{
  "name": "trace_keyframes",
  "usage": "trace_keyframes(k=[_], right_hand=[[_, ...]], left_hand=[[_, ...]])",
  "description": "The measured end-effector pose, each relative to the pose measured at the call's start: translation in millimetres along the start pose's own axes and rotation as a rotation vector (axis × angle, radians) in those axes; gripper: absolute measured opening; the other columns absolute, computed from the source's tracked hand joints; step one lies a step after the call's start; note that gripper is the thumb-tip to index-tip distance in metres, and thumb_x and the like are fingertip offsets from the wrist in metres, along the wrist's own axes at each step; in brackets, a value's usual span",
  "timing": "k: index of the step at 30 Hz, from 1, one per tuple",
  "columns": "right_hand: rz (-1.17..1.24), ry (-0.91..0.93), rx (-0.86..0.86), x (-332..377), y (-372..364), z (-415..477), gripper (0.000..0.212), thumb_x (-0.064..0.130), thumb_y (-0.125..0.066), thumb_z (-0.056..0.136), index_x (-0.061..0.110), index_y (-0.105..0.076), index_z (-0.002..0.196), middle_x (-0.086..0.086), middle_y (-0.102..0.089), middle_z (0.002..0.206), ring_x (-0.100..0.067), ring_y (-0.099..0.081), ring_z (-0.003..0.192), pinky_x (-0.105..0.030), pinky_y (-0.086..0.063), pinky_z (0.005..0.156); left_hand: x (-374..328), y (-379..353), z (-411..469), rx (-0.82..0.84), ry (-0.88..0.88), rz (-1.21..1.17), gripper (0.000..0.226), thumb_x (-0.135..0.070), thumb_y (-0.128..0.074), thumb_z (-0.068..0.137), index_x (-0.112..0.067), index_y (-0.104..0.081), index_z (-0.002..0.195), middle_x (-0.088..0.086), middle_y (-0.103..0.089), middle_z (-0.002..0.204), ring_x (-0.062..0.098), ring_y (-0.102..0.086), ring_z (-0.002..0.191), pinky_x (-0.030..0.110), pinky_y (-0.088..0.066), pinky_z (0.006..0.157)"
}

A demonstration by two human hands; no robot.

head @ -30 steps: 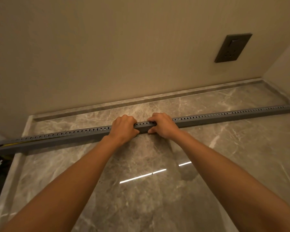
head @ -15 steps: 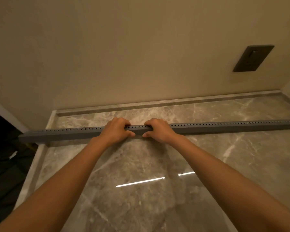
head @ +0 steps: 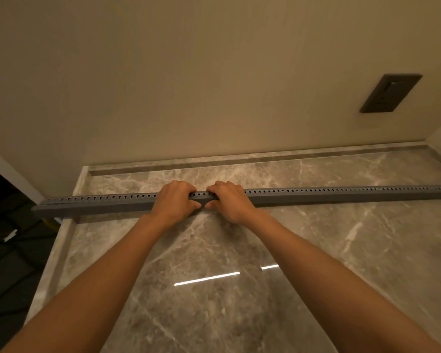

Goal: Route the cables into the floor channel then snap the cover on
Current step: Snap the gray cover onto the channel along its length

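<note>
Together, the left hand [head: 175, 202] and the right hand [head: 231, 201] clamp down on the grey floor channel [head: 316, 196], set close side by side near its middle with only a short stretch of the grey top showing between them. Each hand is curled shut over the channel, fingers hooked over the far edge and thumb pressed against the near face. Both bare forearms reach in from the lower corners of the view.

A row of small holes runs along the channel's upper face on either side of the hands. The channel lies flat across the polished grey marble floor [head: 239, 314], roughly parallel to the beige wall [head: 189, 85] and a little apart from it. Its left end [head: 40, 211] juts past the floor's edge over a dark area, and its right end runs out of view. Whether cables lie inside cannot be told. A dark socket plate [head: 390, 94] sits on the wall to the right.
</note>
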State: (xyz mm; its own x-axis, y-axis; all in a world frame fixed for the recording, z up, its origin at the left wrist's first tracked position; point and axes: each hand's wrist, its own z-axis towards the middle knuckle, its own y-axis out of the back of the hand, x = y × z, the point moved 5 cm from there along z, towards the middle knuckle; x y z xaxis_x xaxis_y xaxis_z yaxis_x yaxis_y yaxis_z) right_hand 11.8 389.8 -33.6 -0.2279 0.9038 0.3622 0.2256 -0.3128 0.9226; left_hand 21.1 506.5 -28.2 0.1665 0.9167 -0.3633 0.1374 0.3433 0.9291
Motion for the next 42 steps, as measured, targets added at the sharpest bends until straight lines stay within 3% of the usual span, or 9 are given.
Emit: trace_keyframes(k=[6, 12, 16, 25, 30, 35, 39, 42], right_hand=[[-0.074, -0.003, 0.003, 1, 0, -2, 0.032, 0.024, -0.052, 0.094, 0.008, -0.054, 0.121, -0.014, -0.056, 0.121, -0.032, -0.049, 0.113, -0.043, -0.035, 0.098], [-0.116, -0.012, 0.036, 3, 0, -2, 0.036, 0.026, -0.051, 0.094, 0.008, -0.048, 0.125, -0.013, -0.054, 0.126, -0.031, -0.047, 0.117, -0.042, -0.034, 0.101], [-0.125, -0.016, 0.045, 9, 0, 2, 0.036, 0.027, -0.055, 0.092, 0.007, -0.05, 0.121, -0.014, -0.056, 0.124, -0.032, -0.05, 0.114, -0.042, -0.038, 0.097], [-0.062, 0.06, 0.018, 63, -21, 24, 0.035, 0.022, -0.056, 0.092, 0.006, -0.053, 0.122, -0.015, -0.059, 0.121, -0.033, -0.053, 0.111, -0.042, -0.039, 0.095], [-0.113, 0.053, -0.019, 63, -22, 23, 0.03, 0.019, -0.055, 0.092, 0.005, -0.054, 0.119, -0.015, -0.058, 0.119, -0.033, -0.051, 0.109, -0.041, -0.039, 0.093], [-0.074, 0.054, -0.035, 64, -19, 22, 0.023, 0.016, -0.058, 0.09, 0.003, -0.059, 0.109, -0.015, -0.06, 0.112, -0.033, -0.053, 0.104, -0.037, -0.039, 0.086], [-0.055, 0.042, 0.012, 64, -18, 24, 0.026, 0.018, -0.057, 0.091, 0.006, -0.058, 0.113, -0.015, -0.06, 0.115, -0.033, -0.053, 0.106, -0.038, -0.039, 0.089], [-0.077, 0.027, 0.038, 68, -16, 25, 0.028, 0.02, -0.057, 0.091, 0.005, -0.056, 0.115, -0.015, -0.06, 0.116, -0.032, -0.053, 0.107, -0.039, -0.041, 0.09]], left_hand=[[-4, 0, 0, 0.007, -0.042, 0.005, 0.02, -0.023, -0.067, 0.083, -0.004, -0.071, 0.091, 0.014, -0.07, 0.092, 0.029, -0.062, 0.091, 0.036, -0.046, 0.076], [15, 6, -3, 0.107, -0.053, -0.078, 0.031, -0.026, -0.072, 0.08, -0.01, -0.066, 0.106, 0.009, -0.066, 0.103, 0.026, -0.06, 0.097, 0.035, -0.045, 0.078], [49, 20, -8, 0.1, 0.008, -0.062, 0.03, -0.027, -0.074, 0.078, -0.01, -0.067, 0.101, 0.009, -0.066, 0.096, 0.023, -0.058, 0.087, 0.029, -0.04, 0.069], [59, 27, -17, 0.038, -0.021, 0.032, 0.031, -0.028, -0.064, 0.086, -0.011, -0.063, 0.111, 0.01, -0.065, 0.114, 0.028, -0.059, 0.105, 0.036, -0.046, 0.085], [54, 27, -19, -0.035, -0.051, 0.079, 0.025, -0.027, -0.062, 0.086, -0.008, -0.067, 0.101, 0.012, -0.067, 0.105, 0.03, -0.061, 0.098, 0.034, -0.043, 0.078], [56, 27, -19, -0.058, -0.074, 0.083, 0.023, -0.027, -0.061, 0.085, -0.008, -0.069, 0.094, 0.012, -0.069, 0.098, 0.029, -0.062, 0.093, 0.027, -0.032, 0.068], [60, 27, -18, -0.028, -0.078, -0.006, 0.024, -0.029, -0.064, 0.085, -0.011, -0.068, 0.101, 0.011, -0.069, 0.102, 0.028, -0.061, 0.096, 0.035, -0.044, 0.078], [72, 30, -18, 0.028, -0.073, -0.035, 0.031, -0.03, -0.067, 0.084, -0.012, -0.066, 0.11, 0.01, -0.067, 0.109, 0.026, -0.06, 0.101, 0.034, -0.044, 0.081]])
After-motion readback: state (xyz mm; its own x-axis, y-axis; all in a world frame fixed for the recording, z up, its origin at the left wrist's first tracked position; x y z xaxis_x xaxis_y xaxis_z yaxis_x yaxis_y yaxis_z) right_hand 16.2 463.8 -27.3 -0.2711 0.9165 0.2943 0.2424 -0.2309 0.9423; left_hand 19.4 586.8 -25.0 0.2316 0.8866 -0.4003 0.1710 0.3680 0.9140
